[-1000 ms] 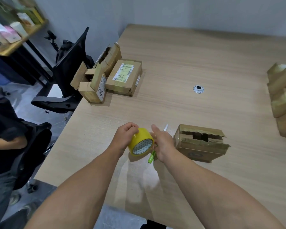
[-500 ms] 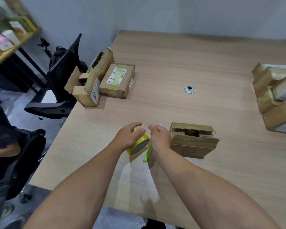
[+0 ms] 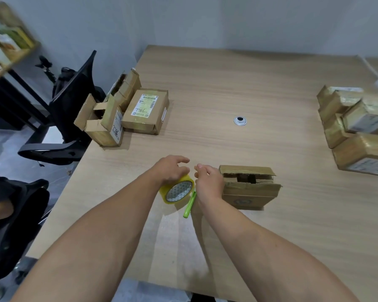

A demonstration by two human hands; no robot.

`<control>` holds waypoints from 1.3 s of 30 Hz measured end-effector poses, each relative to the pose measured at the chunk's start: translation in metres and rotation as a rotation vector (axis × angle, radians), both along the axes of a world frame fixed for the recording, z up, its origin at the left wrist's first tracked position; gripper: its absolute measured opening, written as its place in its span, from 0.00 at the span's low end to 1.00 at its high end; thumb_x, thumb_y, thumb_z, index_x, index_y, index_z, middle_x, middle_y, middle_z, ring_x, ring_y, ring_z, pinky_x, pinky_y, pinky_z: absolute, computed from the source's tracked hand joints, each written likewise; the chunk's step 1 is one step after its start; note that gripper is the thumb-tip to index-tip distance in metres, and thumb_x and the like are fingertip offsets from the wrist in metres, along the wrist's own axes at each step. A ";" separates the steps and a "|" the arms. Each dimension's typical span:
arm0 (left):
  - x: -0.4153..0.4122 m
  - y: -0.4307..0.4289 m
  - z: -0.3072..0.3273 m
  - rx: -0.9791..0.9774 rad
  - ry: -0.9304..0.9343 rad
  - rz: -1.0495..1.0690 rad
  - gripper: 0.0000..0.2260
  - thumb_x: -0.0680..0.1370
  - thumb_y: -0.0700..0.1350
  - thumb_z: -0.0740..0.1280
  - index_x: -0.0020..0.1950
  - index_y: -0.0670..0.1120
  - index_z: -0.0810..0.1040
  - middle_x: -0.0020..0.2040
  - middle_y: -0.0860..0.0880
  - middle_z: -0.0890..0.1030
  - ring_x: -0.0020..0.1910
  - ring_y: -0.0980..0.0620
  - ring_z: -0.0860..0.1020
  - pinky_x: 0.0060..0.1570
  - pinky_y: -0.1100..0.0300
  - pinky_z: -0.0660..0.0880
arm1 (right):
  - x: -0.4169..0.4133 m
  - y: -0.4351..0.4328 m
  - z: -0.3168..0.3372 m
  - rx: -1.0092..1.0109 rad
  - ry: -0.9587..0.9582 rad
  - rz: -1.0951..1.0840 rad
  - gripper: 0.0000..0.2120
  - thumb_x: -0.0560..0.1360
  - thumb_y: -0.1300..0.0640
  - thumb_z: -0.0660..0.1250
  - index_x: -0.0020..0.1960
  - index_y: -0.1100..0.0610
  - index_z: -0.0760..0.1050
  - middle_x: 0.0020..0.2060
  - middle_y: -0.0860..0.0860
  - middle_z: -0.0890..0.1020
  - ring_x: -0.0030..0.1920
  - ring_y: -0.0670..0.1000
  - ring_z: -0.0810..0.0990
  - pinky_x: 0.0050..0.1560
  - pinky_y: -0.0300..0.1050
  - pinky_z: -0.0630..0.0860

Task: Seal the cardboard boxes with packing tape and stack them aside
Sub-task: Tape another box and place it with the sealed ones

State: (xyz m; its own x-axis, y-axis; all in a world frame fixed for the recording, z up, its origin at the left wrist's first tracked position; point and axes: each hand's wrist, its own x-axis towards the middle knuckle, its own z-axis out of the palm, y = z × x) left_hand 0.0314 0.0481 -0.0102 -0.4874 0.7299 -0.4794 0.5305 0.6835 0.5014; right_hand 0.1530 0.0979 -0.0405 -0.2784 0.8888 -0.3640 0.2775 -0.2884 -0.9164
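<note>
Far left, open box (image 3: 103, 127): flaps up, interior in shadow, contents not discernible. A second open box (image 3: 127, 88) behind it is partly hidden. Beside them, a labelled box (image 3: 145, 111) lies closed on the table (image 3: 227, 83).

Centre front, the left hand (image 3: 171, 171) grips the tape roll (image 3: 177, 190) from above, fingers curled over its rim. The right hand (image 3: 207, 184) is just beside it, fingers curled together. A green tool (image 3: 189, 204) juts out below the palm; whether the fingertips pinch a tape end cannot be told.

Just right of that hand, an unsealed box (image 3: 249, 188): flaps loosely folded, dark gap, contents unclear.

Far right, stacked taped boxes (image 3: 354, 127), cut off at the edge.
</note>
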 end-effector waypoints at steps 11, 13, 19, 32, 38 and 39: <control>0.006 -0.022 -0.013 0.128 -0.082 0.129 0.08 0.82 0.49 0.63 0.53 0.48 0.80 0.54 0.49 0.80 0.53 0.48 0.76 0.50 0.57 0.68 | -0.009 0.023 0.028 0.072 -0.065 0.129 0.17 0.80 0.51 0.64 0.38 0.58 0.81 0.39 0.55 0.84 0.47 0.58 0.83 0.54 0.61 0.78; 0.003 -0.020 -0.011 0.123 -0.074 0.141 0.08 0.82 0.49 0.63 0.52 0.48 0.81 0.53 0.49 0.80 0.52 0.48 0.76 0.49 0.57 0.69 | -0.012 0.030 0.033 0.171 -0.135 0.183 0.21 0.80 0.49 0.63 0.36 0.62 0.79 0.39 0.57 0.83 0.44 0.59 0.83 0.50 0.56 0.78; 0.003 0.005 0.014 0.170 -0.020 0.146 0.08 0.80 0.50 0.66 0.50 0.49 0.83 0.48 0.50 0.80 0.50 0.49 0.76 0.48 0.58 0.68 | 0.015 0.061 0.052 0.423 -0.348 0.324 0.24 0.83 0.47 0.59 0.30 0.56 0.72 0.34 0.55 0.74 0.40 0.59 0.73 0.38 0.47 0.64; 0.040 0.108 0.063 -0.027 -0.084 -0.291 0.07 0.79 0.48 0.70 0.47 0.46 0.86 0.46 0.52 0.82 0.48 0.52 0.76 0.49 0.57 0.70 | 0.140 0.115 0.043 0.328 -0.473 0.265 0.11 0.78 0.53 0.57 0.53 0.51 0.78 0.53 0.46 0.77 0.63 0.55 0.70 0.64 0.55 0.69; 0.062 0.133 0.061 -0.136 -0.084 -0.357 0.07 0.78 0.47 0.70 0.41 0.49 0.84 0.42 0.53 0.81 0.44 0.54 0.76 0.49 0.57 0.71 | 0.174 0.113 0.014 0.386 -0.336 0.417 0.14 0.74 0.49 0.64 0.56 0.51 0.81 0.65 0.45 0.73 0.74 0.49 0.59 0.75 0.50 0.59; 0.063 0.135 0.061 -0.149 -0.084 -0.360 0.07 0.78 0.47 0.70 0.40 0.50 0.84 0.41 0.53 0.81 0.43 0.53 0.76 0.48 0.57 0.71 | 0.177 0.114 0.008 0.389 -0.328 0.434 0.12 0.77 0.50 0.66 0.58 0.52 0.81 0.68 0.47 0.72 0.76 0.49 0.56 0.76 0.48 0.56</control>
